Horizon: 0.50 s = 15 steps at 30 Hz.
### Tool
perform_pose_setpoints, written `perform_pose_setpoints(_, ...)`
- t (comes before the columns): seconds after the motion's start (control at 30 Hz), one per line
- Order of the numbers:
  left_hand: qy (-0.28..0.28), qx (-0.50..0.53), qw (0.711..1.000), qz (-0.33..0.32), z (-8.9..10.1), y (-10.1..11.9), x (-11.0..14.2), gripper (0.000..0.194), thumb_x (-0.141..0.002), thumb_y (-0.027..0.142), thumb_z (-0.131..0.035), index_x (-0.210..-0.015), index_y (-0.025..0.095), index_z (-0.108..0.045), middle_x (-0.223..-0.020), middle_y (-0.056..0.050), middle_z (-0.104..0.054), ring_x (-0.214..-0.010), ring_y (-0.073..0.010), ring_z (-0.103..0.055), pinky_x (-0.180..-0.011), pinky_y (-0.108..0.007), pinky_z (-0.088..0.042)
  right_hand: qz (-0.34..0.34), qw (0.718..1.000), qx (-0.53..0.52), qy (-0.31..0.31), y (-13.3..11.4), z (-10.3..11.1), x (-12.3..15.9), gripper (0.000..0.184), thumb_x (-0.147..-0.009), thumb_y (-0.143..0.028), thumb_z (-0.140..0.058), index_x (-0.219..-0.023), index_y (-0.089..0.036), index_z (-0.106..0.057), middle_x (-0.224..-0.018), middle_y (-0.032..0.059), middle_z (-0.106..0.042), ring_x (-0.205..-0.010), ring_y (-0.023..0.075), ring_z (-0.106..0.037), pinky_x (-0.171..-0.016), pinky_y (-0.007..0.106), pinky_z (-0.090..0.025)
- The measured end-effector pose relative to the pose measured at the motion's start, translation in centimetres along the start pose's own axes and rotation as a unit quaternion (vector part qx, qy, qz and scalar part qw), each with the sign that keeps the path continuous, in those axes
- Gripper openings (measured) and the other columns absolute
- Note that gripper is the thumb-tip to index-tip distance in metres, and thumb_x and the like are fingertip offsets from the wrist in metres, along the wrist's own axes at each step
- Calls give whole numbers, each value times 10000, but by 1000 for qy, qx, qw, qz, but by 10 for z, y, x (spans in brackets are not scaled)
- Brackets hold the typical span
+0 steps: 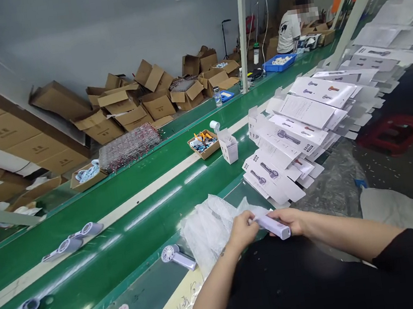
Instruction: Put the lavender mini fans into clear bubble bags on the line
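Observation:
A lavender handheld fan (274,227) is between my hands, its handle end pointing toward me. My right hand (293,220) is closed around the side of the handle. My left hand (243,228) pinches at the far end, where a translucent bubble-wrap bag (253,208) covers the fan's head; the exact grip of its fingertips is partly hidden. Left of my hands lies a pile of bubble-wrap bags (210,225). Beside that pile, another lavender handheld fan (178,257) rests on the bench edge.
Flat printed boxes (284,139) are stacked to the right. A green conveyor belt (142,218) carries more fans (75,240), an open white box (229,146) and a carton of tools (204,144). Brown cartons (158,105) line the wall; a person (289,32) is farther back.

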<state>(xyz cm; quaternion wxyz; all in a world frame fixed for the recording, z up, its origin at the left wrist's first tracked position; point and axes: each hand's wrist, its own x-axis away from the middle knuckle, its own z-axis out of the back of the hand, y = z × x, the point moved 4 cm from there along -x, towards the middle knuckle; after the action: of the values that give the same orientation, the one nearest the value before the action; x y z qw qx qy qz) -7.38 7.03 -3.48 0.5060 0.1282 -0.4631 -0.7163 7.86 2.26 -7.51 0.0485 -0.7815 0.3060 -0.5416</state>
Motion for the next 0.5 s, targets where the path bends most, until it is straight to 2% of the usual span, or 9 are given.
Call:
perform_pose_setpoints(0.07, -14, 81, 993, 90, 3, 2, 4, 121, -665, 171, -493, -769, 170, -553, -500, 51, -511, -422, -94, -472, -443, -205, -366, 20, 992, 125, 20, -10, 4, 15, 99, -775, -190, -597, -825, -168, -515, -627, 15, -561, -535, 153, -574, -443, 316, -536)
perform_pose_setpoints(0.13, -17, 135, 982, 132, 8, 9, 9, 120, -648, 163, -491, -754, 169, -546, -463, 60, -496, -371, -85, -443, -392, -192, -351, 71, 963, 257, 40, -27, 3, 32, 93, -751, -206, -614, -747, -166, -530, -637, 10, -541, -561, 133, -539, -450, 293, -534)
perform_pose_setpoints(0.23, 14, 150, 983, 109, 26, 23, 15, 138, -620, 150, -509, -741, 162, -575, -453, 57, -498, -382, -77, -437, -377, -169, -337, 144, 933, 328, 41, -57, -9, 55, 100, -746, -224, -596, -695, -160, -539, -688, 14, -538, -642, 133, -547, -498, 244, -527)
perform_pose_setpoints(0.33, 77, 186, 977, 72, 56, 26, 21, 162, -672, 205, -511, -797, 152, -600, -467, 44, -490, -412, -88, -456, -386, -175, -347, 184, 918, 352, 22, -79, -25, 70, 75, -744, -229, -579, -771, -161, -564, -754, 1, -542, -648, 116, -578, -521, 195, -491)
perform_pose_setpoints(0.4, 117, 226, 967, 8, 77, 26, 24, 263, -732, 282, -526, -952, 155, -593, -664, -19, -603, -577, -127, -559, -468, -202, -425, 196, 920, 340, -14, -85, -37, 76, 99, -743, -235, -565, -813, -166, -559, -794, -9, -538, -663, 110, -600, -566, 199, -493)
perform_pose_setpoints(0.43, 119, 235, 964, -37, 84, 26, 25, 383, -730, 318, -570, -1083, 170, -557, -884, -70, -639, -751, -162, -601, -551, -223, -472, 206, 925, 317, -36, -86, -43, 77, 97, -739, -244, -560, -793, -164, -545, -793, -13, -531, -677, 112, -604, -598, 214, -502)
perform_pose_setpoints(0.47, 103, 232, 964, -83, 87, 28, 24, 572, -690, 341, -646, -1218, 201, -481, -1141, -110, -580, -947, -202, -580, -646, -250, -500, 217, 930, 291, -61, -86, -50, 78, 99, -733, -252, -557, -760, -163, -525, -785, -14, -526, -695, 117, -605, -633, 234, -513)
perform_pose_setpoints(0.5, 71, 218, 966, -117, 86, 30, 22, 790, -620, 341, -727, -1322, 239, -380, -1341, -124, -437, -1104, -239, -510, -731, -278, -508, 230, 931, 270, -83, -85, -56, 78, 111, -728, -262, -557, -732, -164, -505, -773, -14, -525, -709, 121, -602, -660, 254, -519)
